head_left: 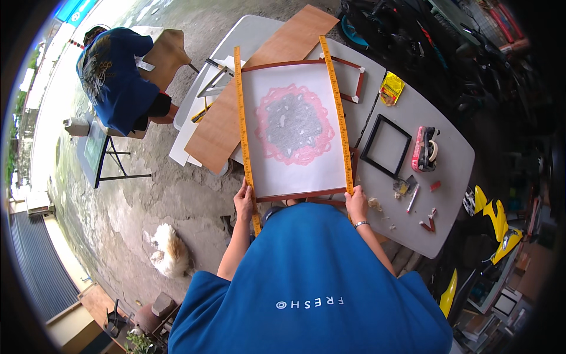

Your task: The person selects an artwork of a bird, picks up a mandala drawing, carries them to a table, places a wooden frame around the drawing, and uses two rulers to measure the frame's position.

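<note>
A sheet with a pink and grey drawing (pixel 293 125) lies in front of me, with a thin reddish-brown frame strip (pixel 300 194) along its near edge and another at its far edge. One yellow ruler (pixel 242 118) runs down the left side, and a second yellow ruler (pixel 336 112) runs down the right. Both rulers stick out past the far edge. My left hand (pixel 243 202) is closed around the left ruler at the near left corner. At the near right corner, my right hand (pixel 356 203) grips the lower end of the right ruler. Parts of the fingers are hidden.
Under the drawing is a grey folding table (pixel 445 194) with a brown board (pixel 218 133). To the right lie a black frame (pixel 386 146), a tape dispenser (pixel 425 148) and a marker (pixel 413 198). Another person (pixel 112 82) bends over at far left. A white-and-tan furry animal (pixel 170 251) lies on the floor.
</note>
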`<act>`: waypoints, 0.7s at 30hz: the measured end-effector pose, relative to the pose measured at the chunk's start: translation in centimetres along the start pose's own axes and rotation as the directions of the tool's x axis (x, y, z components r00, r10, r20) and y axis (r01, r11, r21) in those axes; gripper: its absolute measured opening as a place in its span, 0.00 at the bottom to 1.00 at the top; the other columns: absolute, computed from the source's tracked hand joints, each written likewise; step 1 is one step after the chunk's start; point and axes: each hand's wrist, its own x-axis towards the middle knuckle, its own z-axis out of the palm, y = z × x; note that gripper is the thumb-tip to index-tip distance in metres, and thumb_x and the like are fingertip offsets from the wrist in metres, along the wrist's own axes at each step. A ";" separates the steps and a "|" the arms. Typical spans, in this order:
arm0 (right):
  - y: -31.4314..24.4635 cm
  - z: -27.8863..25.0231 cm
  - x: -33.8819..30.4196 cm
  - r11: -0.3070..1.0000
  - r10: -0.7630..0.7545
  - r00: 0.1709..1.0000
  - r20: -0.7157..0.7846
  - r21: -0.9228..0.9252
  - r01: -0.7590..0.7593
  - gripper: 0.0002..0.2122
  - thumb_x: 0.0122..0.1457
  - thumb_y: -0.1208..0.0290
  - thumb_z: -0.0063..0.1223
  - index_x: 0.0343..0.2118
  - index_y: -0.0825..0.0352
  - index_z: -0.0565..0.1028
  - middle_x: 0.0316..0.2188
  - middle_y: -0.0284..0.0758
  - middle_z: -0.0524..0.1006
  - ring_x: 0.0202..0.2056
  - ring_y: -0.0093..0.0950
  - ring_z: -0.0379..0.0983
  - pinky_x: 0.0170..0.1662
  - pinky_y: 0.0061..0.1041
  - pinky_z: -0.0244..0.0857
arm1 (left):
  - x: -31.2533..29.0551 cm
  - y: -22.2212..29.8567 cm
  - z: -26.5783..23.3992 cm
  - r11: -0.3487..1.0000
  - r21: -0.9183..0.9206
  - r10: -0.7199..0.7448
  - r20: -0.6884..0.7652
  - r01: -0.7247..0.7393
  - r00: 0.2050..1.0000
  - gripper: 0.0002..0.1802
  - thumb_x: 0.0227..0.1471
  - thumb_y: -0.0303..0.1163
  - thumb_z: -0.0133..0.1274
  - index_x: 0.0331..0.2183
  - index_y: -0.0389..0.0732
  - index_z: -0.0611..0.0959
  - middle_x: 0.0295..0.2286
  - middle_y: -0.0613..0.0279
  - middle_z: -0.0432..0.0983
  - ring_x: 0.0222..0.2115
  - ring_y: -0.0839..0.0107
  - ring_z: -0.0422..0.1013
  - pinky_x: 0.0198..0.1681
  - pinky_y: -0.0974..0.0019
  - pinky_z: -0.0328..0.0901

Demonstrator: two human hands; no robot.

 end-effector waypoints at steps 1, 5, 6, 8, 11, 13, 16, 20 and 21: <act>0.0 0.0 -0.1 1.000 0.002 1.000 0.003 0.006 -0.002 0.14 0.56 0.65 0.58 0.37 0.65 0.66 0.36 0.43 0.76 0.39 0.46 0.74 0.40 0.45 0.69 | 0.0 0.0 0.0 1.000 0.003 0.006 -0.001 -0.006 1.000 0.25 0.62 0.29 0.48 0.59 0.35 0.68 0.51 0.64 0.72 0.45 0.80 0.68 0.51 0.75 0.62; 0.1 -0.1 0.0 1.000 -0.009 1.000 -0.008 0.010 0.009 0.14 0.56 0.65 0.58 0.37 0.65 0.66 0.36 0.43 0.76 0.40 0.46 0.74 0.39 0.45 0.69 | 0.1 -0.1 0.0 1.000 0.014 0.016 0.006 -0.016 1.000 0.25 0.62 0.28 0.48 0.59 0.34 0.67 0.52 0.62 0.71 0.47 0.78 0.68 0.52 0.75 0.61; 0.1 -0.1 -0.1 1.000 -0.013 1.000 -0.010 0.008 0.013 0.14 0.56 0.65 0.58 0.37 0.65 0.66 0.36 0.43 0.76 0.40 0.46 0.74 0.39 0.45 0.69 | 0.2 -0.2 0.0 1.000 0.011 0.018 0.009 -0.018 1.000 0.25 0.62 0.28 0.48 0.59 0.34 0.67 0.52 0.62 0.71 0.47 0.78 0.68 0.52 0.75 0.61; 0.2 -0.1 -0.1 1.000 -0.016 1.000 -0.009 0.018 0.016 0.14 0.56 0.65 0.59 0.37 0.65 0.66 0.35 0.44 0.76 0.39 0.47 0.73 0.39 0.45 0.68 | 0.2 -0.4 -0.2 1.000 0.005 0.020 0.010 -0.020 1.000 0.26 0.62 0.27 0.47 0.60 0.33 0.67 0.53 0.60 0.70 0.49 0.77 0.68 0.53 0.74 0.61; 0.2 -0.1 -0.1 0.999 -0.011 1.000 -0.006 0.049 0.012 0.14 0.56 0.66 0.59 0.36 0.66 0.66 0.34 0.46 0.76 0.38 0.48 0.73 0.40 0.44 0.67 | 0.2 -0.7 -0.3 0.999 0.000 0.032 0.003 -0.032 0.999 0.25 0.62 0.27 0.47 0.60 0.33 0.66 0.54 0.59 0.69 0.49 0.76 0.68 0.53 0.74 0.61; 0.3 -0.1 -0.1 0.998 -0.007 1.000 -0.010 0.064 0.008 0.13 0.56 0.66 0.59 0.36 0.66 0.66 0.33 0.46 0.76 0.38 0.48 0.73 0.40 0.44 0.67 | 0.2 -0.7 -0.2 0.999 0.027 0.045 -0.004 -0.044 0.999 0.25 0.62 0.27 0.47 0.59 0.33 0.67 0.54 0.59 0.70 0.49 0.76 0.68 0.53 0.74 0.61; 1.0 0.5 0.1 0.996 -0.038 0.999 -0.038 0.075 0.040 0.13 0.56 0.66 0.59 0.36 0.66 0.66 0.33 0.46 0.76 0.38 0.49 0.73 0.39 0.45 0.67 | 0.0 -0.2 0.3 1.000 0.013 0.019 -0.013 -0.019 1.000 0.25 0.62 0.27 0.47 0.59 0.33 0.67 0.53 0.60 0.70 0.49 0.77 0.68 0.53 0.74 0.61; 0.8 0.5 0.1 0.997 -0.032 0.999 -0.022 0.065 0.034 0.13 0.56 0.66 0.58 0.36 0.65 0.66 0.33 0.46 0.76 0.38 0.49 0.72 0.39 0.45 0.67 | -0.1 0.3 0.3 1.000 -0.003 -0.013 -0.018 0.013 1.000 0.25 0.62 0.26 0.46 0.59 0.33 0.67 0.53 0.60 0.70 0.48 0.77 0.68 0.53 0.74 0.61; 0.7 0.5 0.1 0.998 -0.028 0.999 -0.015 0.062 0.029 0.13 0.56 0.66 0.58 0.36 0.65 0.66 0.33 0.46 0.76 0.38 0.49 0.72 0.39 0.45 0.67 | -0.1 0.4 0.3 1.000 -0.008 -0.001 -0.019 0.000 1.000 0.25 0.62 0.26 0.46 0.59 0.34 0.67 0.53 0.60 0.71 0.48 0.77 0.68 0.52 0.75 0.61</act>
